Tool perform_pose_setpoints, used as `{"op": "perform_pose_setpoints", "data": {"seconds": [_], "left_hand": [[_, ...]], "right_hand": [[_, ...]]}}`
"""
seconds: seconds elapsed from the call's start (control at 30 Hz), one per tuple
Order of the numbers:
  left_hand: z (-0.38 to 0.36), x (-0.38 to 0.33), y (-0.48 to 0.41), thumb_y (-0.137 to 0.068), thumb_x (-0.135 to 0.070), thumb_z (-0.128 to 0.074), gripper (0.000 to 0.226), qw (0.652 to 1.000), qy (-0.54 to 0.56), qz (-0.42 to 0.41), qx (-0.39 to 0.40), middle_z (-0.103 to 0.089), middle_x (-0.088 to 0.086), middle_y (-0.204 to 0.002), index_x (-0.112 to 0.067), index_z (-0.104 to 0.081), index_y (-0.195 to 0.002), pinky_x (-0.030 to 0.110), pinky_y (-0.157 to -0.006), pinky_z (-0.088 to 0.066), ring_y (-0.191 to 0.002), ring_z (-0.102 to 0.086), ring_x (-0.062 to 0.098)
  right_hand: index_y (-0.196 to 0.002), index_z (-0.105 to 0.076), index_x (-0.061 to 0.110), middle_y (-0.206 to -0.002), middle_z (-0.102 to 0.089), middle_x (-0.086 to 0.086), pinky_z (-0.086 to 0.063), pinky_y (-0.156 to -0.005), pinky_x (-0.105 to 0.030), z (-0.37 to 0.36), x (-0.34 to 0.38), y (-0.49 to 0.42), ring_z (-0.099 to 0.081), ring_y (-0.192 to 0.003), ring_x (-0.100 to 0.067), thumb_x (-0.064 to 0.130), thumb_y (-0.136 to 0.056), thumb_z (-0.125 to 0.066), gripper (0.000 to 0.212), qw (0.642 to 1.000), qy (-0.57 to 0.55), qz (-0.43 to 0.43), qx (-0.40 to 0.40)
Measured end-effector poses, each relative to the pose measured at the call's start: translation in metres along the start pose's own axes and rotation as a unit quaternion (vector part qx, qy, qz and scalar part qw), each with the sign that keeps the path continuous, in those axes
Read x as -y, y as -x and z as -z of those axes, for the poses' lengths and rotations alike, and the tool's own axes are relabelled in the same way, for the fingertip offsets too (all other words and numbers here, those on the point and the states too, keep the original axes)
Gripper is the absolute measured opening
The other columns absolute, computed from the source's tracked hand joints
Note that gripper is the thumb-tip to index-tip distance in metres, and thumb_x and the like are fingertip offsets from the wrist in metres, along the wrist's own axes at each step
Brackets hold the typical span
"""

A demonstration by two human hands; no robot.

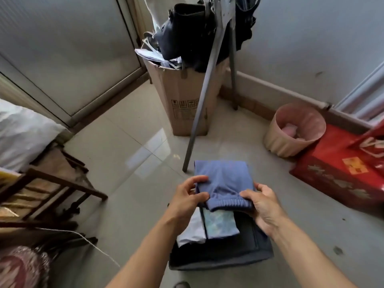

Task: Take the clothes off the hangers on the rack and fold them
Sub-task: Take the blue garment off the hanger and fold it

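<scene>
Here, both hands grip a folded blue garment [223, 181] — left hand [188, 199] pinching its side; right hand [262, 204] clasping the elastic waistband. Below lies a stack of folded clothes [218, 242].

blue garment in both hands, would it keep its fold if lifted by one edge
Probably floppy: the blue garment sags in soft creases between the left hand and the right hand, so lifted by one edge it would likely unfold. It looks light, being thin cloth. The ribbed waistband seems thicker and should give the firmest grip.
</scene>
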State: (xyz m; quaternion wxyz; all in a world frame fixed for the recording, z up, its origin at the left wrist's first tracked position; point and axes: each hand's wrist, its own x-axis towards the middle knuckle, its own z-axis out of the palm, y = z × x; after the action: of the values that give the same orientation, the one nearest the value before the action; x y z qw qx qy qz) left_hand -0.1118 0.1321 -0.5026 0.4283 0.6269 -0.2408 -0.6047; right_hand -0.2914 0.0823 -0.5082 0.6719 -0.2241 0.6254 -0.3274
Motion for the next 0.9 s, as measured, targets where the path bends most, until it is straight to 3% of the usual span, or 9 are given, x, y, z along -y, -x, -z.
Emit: {"op": "perform_pose_setpoints", "data": {"seconds": [0.07, 0.2, 0.3, 0.4, 0.63, 0.7, 0.77, 0.83, 0.9], "left_hand": [[0.001, 0.039, -0.021, -0.082, 0.02, -0.057, 0.043, 0.999, -0.013, 0.028, -0.02, -0.063, 0.012, -0.096, -0.017, -0.066, -0.102, 0.025, -0.063, -0.054, -0.078, -0.064, 0.019], [0.0, 0.113, -0.05, -0.084, 0.017, -0.056, 0.038, 0.992, -0.031, 0.108, -0.052, -0.063, 0.009, -0.094, -0.015, -0.065, -0.103, 0.017, -0.054, -0.049, -0.072, -0.062, 0.013], [0.0, 0.166, -0.07, -0.086, 0.014, -0.056, 0.036, 0.985, -0.052, 0.153, -0.054, -0.061, 0.005, -0.098, -0.016, -0.062, -0.106, 0.01, -0.05, -0.045, -0.072, -0.058, 0.009], [-0.002, 0.212, -0.09, -0.084, 0.017, -0.054, 0.038, 0.979, -0.072, 0.18, -0.056, -0.059, 0.004, -0.098, -0.012, -0.06, -0.108, 0.007, -0.053, -0.045, -0.074, -0.057, 0.009], [0.003, 0.292, -0.154, -0.081, 0.024, -0.046, 0.047, 0.972, -0.115, 0.192, -0.073, -0.062, 0.011, -0.1, -0.018, -0.062, -0.096, 0.044, -0.075, -0.06, -0.083, -0.067, 0.028], [0.005, 0.307, -0.174, -0.081, 0.023, -0.044, 0.048, 0.973, -0.127, 0.179, -0.074, -0.063, 0.013, -0.098, -0.017, -0.062, -0.1, 0.047, -0.073, -0.057, -0.074, -0.063, 0.027], [0.01, 0.319, -0.189, -0.085, 0.017, -0.047, 0.046, 0.97, -0.15, 0.183, -0.05, -0.062, 0.011, -0.099, -0.015, -0.061, -0.114, 0.036, -0.069, -0.057, -0.07, -0.059, 0.021], [0.014, 0.334, -0.195, -0.091, 0.004, -0.054, 0.048, 0.952, -0.217, 0.214, 0.021, -0.057, 0.008, -0.119, -0.015, -0.051, -0.134, 0.017, -0.065, -0.05, -0.09, -0.061, 0.016], [0.017, 0.343, -0.194, -0.093, -0.005, -0.058, 0.057, 0.93, -0.267, 0.242, 0.074, -0.047, 0.009, -0.141, -0.012, -0.038, -0.146, 0.013, -0.086, -0.043, -0.123, -0.053, 0.02]], "right_hand": [[-0.116, -0.051, -0.002, -0.091, -0.066, -0.019, -0.055, -0.054, -0.031, 0.008, -0.037, -0.029, -0.066, -0.06, -0.019, -0.013, -0.083, -0.062, 0.036, 0.999, 0.008, -0.014, -0.032], [-0.108, -0.053, 0.0, -0.1, -0.065, -0.023, -0.053, -0.079, -0.043, 0.027, -0.113, -0.078, -0.064, -0.082, -0.029, 0.002, -0.083, -0.072, 0.031, 0.994, 0.016, -0.042, -0.097], [-0.097, -0.053, 0.008, -0.094, -0.063, -0.016, -0.05, -0.068, -0.037, 0.044, -0.163, -0.111, -0.059, -0.084, -0.03, 0.014, -0.085, -0.073, 0.024, 0.988, 0.048, -0.08, -0.12], [-0.098, -0.058, 0.007, -0.095, -0.064, -0.016, -0.049, -0.067, -0.039, 0.058, -0.207, -0.142, -0.059, -0.084, -0.03, 0.011, -0.085, -0.069, 0.018, 0.981, 0.08, -0.124, -0.128], [-0.115, -0.052, 0.003, -0.105, -0.063, -0.02, -0.048, -0.068, -0.035, 0.069, -0.273, -0.209, -0.061, -0.087, -0.03, -0.01, -0.085, -0.056, 0.033, 0.978, 0.108, -0.119, -0.137], [-0.12, -0.051, 0.003, -0.11, -0.062, -0.02, -0.049, -0.07, -0.035, 0.069, -0.285, -0.229, -0.062, -0.093, -0.031, -0.012, -0.086, -0.055, 0.038, 0.979, 0.121, -0.103, -0.13], [-0.125, -0.049, 0.005, -0.117, -0.061, -0.019, -0.049, -0.075, -0.036, 0.07, -0.298, -0.247, -0.061, -0.097, -0.029, -0.01, -0.087, -0.056, 0.041, 0.976, 0.161, -0.095, -0.113], [-0.135, -0.043, 0.009, -0.128, -0.057, -0.015, -0.045, -0.086, -0.033, 0.068, -0.31, -0.255, -0.057, -0.105, -0.026, -0.006, -0.088, -0.056, 0.051, 0.96, 0.247, -0.109, -0.068], [-0.148, -0.03, 0.011, -0.143, -0.044, -0.009, -0.037, -0.099, -0.029, 0.064, -0.316, -0.257, -0.047, -0.126, -0.026, -0.004, -0.09, -0.055, 0.065, 0.938, 0.323, -0.123, -0.016]]}}
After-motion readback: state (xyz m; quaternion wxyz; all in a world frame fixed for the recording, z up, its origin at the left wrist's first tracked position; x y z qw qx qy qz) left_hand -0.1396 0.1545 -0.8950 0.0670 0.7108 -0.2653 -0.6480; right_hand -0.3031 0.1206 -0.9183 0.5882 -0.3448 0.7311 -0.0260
